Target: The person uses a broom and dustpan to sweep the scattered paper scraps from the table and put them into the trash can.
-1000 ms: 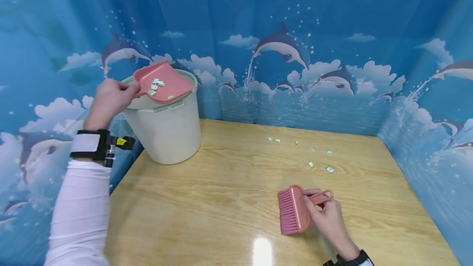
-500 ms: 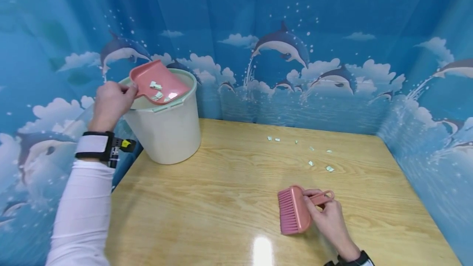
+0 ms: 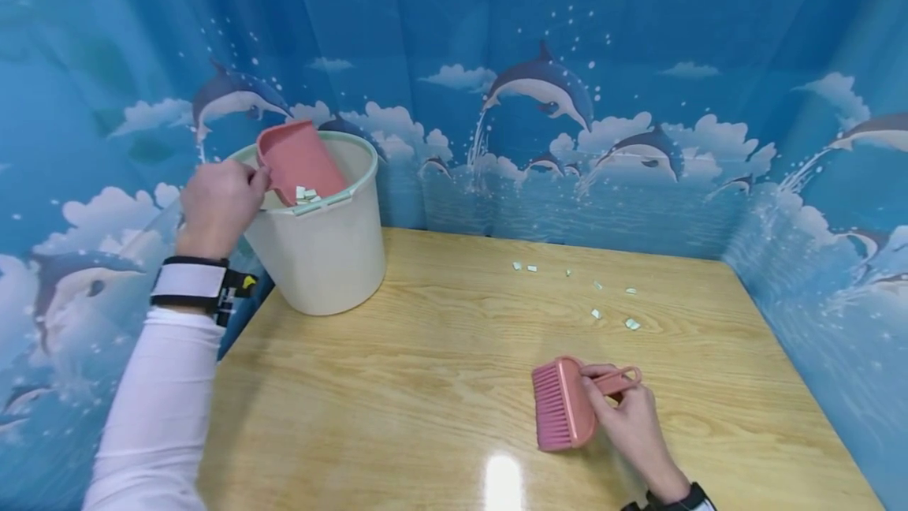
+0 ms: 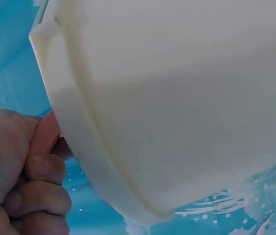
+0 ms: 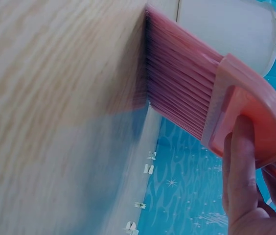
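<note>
Dustpan point(image 3: 299, 158) extends rightward from left hand point(image 3: 221, 202) – curled round handle point(image 4: 45, 134) – tilts down into bucket point(image 3: 322, 268); right hand point(image 3: 627, 422), farther off, pinches brush point(image 3: 578, 408).

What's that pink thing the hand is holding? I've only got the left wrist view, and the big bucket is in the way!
Observer: The left hand has a dustpan, tilted at the mouth of the bucket.
Operator: Ooh, is anything in it?
Observer: Yes, the head view shows a little cluster of pale bits in it, near the rim.
Operator: And what's the other hand got?
Observer: The right hand holds a pink brush, its bristles pointing left in the head view.
</note>
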The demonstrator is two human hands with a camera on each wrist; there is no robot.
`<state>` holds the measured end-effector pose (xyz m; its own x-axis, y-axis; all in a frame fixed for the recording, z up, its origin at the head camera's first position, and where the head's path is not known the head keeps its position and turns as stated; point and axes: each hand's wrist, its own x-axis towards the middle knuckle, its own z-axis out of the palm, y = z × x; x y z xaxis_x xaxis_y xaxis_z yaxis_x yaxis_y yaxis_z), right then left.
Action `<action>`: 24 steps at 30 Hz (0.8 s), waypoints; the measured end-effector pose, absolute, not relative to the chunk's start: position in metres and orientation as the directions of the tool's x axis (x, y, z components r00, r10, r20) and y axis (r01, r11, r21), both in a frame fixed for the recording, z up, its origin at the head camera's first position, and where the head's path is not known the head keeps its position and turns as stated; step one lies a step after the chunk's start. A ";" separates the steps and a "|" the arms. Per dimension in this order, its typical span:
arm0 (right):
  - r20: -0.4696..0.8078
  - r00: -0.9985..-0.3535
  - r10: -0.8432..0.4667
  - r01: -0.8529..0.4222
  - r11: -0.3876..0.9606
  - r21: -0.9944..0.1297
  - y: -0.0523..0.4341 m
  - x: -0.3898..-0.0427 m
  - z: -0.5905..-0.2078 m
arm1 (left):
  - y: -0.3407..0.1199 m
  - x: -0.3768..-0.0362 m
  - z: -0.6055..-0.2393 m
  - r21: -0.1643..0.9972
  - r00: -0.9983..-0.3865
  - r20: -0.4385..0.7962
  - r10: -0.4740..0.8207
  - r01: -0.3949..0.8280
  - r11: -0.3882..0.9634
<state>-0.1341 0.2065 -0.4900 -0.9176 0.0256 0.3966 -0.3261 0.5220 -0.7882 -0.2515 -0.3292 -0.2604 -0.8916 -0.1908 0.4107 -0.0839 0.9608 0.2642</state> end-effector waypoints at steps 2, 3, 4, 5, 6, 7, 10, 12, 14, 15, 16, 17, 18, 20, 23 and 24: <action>0.396 -0.918 0.027 -0.327 0.513 -0.794 0.206 -0.134 -0.489 | -0.329 -0.252 -0.261 0.205 -0.891 0.428 -0.150 -0.066 0.977; 0.393 -0.919 0.025 -0.327 0.507 -0.797 0.206 -0.134 -0.489 | -0.328 -0.253 -0.262 0.174 -0.890 0.437 -0.130 -0.058 0.983; 0.391 -0.920 0.024 -0.327 0.502 -0.801 0.206 -0.134 -0.488 | -0.328 -0.253 -0.262 0.147 -0.889 0.443 -0.113 -0.052 0.988; 0.390 -0.920 0.024 -0.328 0.498 -0.803 0.206 -0.134 -0.487 | -0.327 -0.254 -0.263 0.124 -0.890 0.446 -0.097 -0.046 0.991; 0.388 -0.921 0.025 -0.326 0.494 -0.806 0.206 -0.133 -0.486 | -0.327 -0.255 -0.263 0.103 -0.888 0.453 -0.081 -0.038 0.994; 0.385 -0.923 0.027 -0.324 0.487 -0.811 0.206 -0.133 -0.485 | -0.326 -0.255 -0.263 0.085 -0.886 0.458 -0.068 -0.032 0.996; 0.380 -0.924 0.033 -0.318 0.481 -0.817 0.206 -0.133 -0.485 | -0.324 -0.257 -0.264 0.057 -0.882 0.470 -0.047 -0.023 0.998; 0.373 -0.927 0.037 -0.309 0.485 -0.818 0.206 -0.134 -0.486 | -0.323 -0.258 -0.264 0.040 -0.876 0.481 -0.032 -0.014 0.999; 0.371 -0.928 0.039 -0.307 0.483 -0.820 0.206 -0.134 -0.487 | -0.323 -0.258 -0.264 0.029 -0.874 0.486 -0.027 -0.015 0.999; 0.364 -0.931 0.041 -0.300 0.483 -0.822 0.206 -0.134 -0.487 | -0.322 -0.258 -0.264 0.019 -0.872 0.489 -0.023 -0.016 1.000; 0.357 -0.933 0.042 -0.294 0.482 -0.825 0.206 -0.134 -0.487 | -0.321 -0.258 -0.264 0.006 -0.870 0.492 -0.017 -0.016 1.000; 0.357 -0.933 0.044 -0.293 0.480 -0.827 0.206 -0.133 -0.487 | -0.321 -0.258 -0.264 -0.006 -0.868 0.497 -0.010 -0.015 1.000; 0.357 -0.933 0.044 -0.295 0.474 -0.829 0.206 -0.133 -0.486 | -0.320 -0.258 -0.263 -0.022 -0.861 0.508 0.001 -0.011 1.000; 0.362 -0.931 0.043 -0.301 0.469 -0.830 0.205 -0.133 -0.486 | -0.318 -0.259 -0.262 -0.063 -0.841 0.540 0.036 0.002 0.998; 0.375 -0.926 0.041 -0.315 0.463 -0.828 0.205 -0.133 -0.486 | -0.316 -0.259 -0.261 -0.125 -0.806 0.585 0.094 0.024 0.992; 0.376 -0.926 0.043 -0.315 0.462 -0.829 0.205 -0.133 -0.487 | -0.316 -0.259 -0.260 -0.142 -0.795 0.597 0.111 0.031 0.989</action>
<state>-0.1333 0.2048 -0.4865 -0.9257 0.0430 0.3758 -0.3151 0.4620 -0.8290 -0.2591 -0.3156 -0.2603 -0.7948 0.1110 0.5967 0.0313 0.9893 -0.1424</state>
